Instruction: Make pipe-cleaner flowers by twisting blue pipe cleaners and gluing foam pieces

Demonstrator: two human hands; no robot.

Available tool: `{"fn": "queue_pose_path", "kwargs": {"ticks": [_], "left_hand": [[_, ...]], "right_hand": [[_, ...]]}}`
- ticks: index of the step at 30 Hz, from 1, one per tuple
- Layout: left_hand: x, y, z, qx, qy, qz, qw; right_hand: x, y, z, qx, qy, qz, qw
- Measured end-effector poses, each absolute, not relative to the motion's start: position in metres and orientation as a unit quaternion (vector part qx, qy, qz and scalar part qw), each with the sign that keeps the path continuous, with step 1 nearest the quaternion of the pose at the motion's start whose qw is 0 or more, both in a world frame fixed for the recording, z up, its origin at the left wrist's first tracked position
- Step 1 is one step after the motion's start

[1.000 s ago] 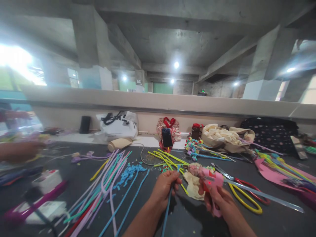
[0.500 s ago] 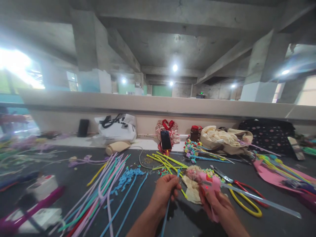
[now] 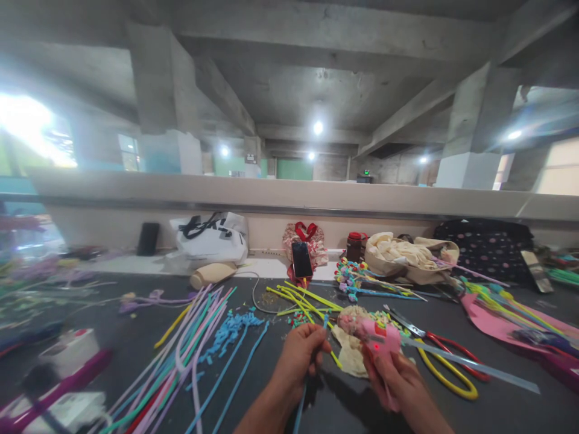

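Observation:
A blue pipe cleaner [image 3: 300,405] is pinched between the fingers of my left hand [image 3: 302,351], its tip poking up above them and its length hanging down toward me. My right hand [image 3: 394,372] is wrapped round a pink hot glue gun [image 3: 382,339], whose red light glows. A long clear glue stick [image 3: 479,365] sticks out of the gun's back. The gun's nozzle end points left, close to the tip of the blue pipe cleaner; whether they touch I cannot tell. Beneath the gun lies a crumpled cream cloth [image 3: 351,358].
Yellow-green pipe cleaners [image 3: 304,302] lie ahead of my hands. Scissors with red handles [image 3: 456,352] and a yellow loop [image 3: 461,392] are at right. To the left are cut blue pieces [image 3: 230,330] and a multicoloured bundle [image 3: 181,355]. A phone [image 3: 301,260] leans at the back.
The view has shifted slightly. Both hands keep nearly the same pose, with the glue gun's nozzle still near the tip of the blue pipe cleaner.

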State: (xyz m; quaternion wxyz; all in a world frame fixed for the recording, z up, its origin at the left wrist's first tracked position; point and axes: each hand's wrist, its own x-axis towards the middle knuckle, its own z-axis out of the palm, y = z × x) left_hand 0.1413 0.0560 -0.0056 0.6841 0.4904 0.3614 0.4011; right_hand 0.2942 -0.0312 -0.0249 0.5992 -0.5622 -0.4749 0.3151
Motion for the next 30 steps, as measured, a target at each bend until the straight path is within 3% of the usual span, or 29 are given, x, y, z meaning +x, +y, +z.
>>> {"fn": "queue_pose_path", "kwargs": {"ticks": [30], "left_hand": [[0.143,0.053,-0.005,0.515,0.374,0.399,0.661]], "right_hand": [[0.298,-0.036,-0.012,-0.625,-0.534,0.247,0.513]]}}
